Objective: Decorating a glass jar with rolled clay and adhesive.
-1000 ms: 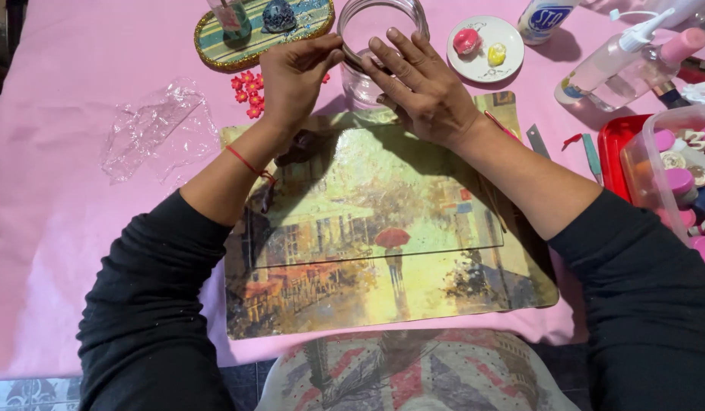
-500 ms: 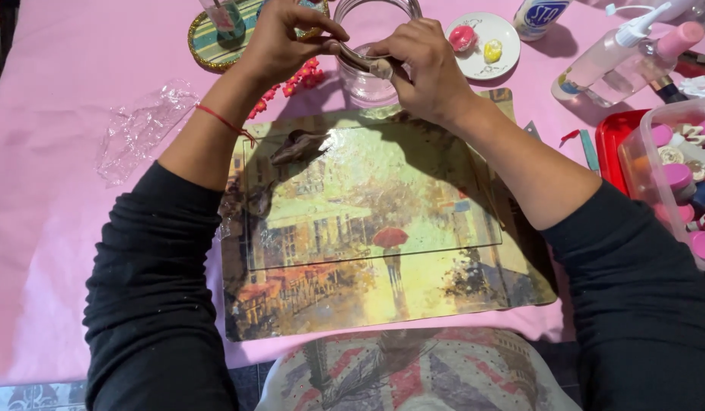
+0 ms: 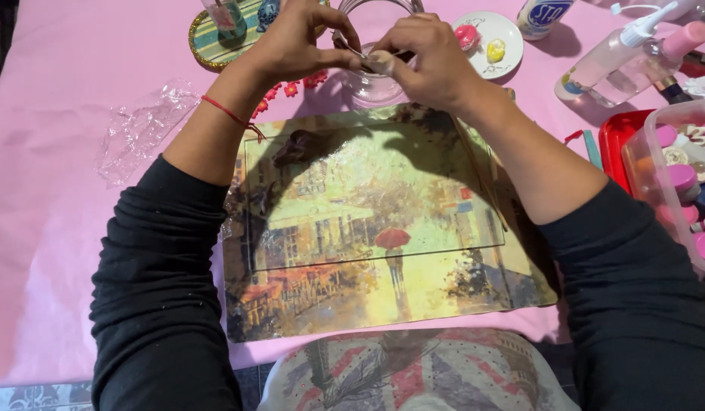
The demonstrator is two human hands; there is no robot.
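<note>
On the left of the pink bench (image 3: 55,251) lay crumpled clear plastic (image 3: 139,129). The left hand (image 3: 295,42) pinched one end of a small pale piece (image 3: 379,61) above the glass jar (image 3: 371,80); the right hand (image 3: 432,61) pinched its other end. Below them the street-scene picture (image 3: 367,228) already lay spread flat, seemingly stuck down, though its far-left corner looked wrinkled. Paint pots (image 3: 683,183) waited at right, so finishing work likely remained.

Small pale piece (image 3: 380,61) — over glass jar (image 3: 371,84)
</note>
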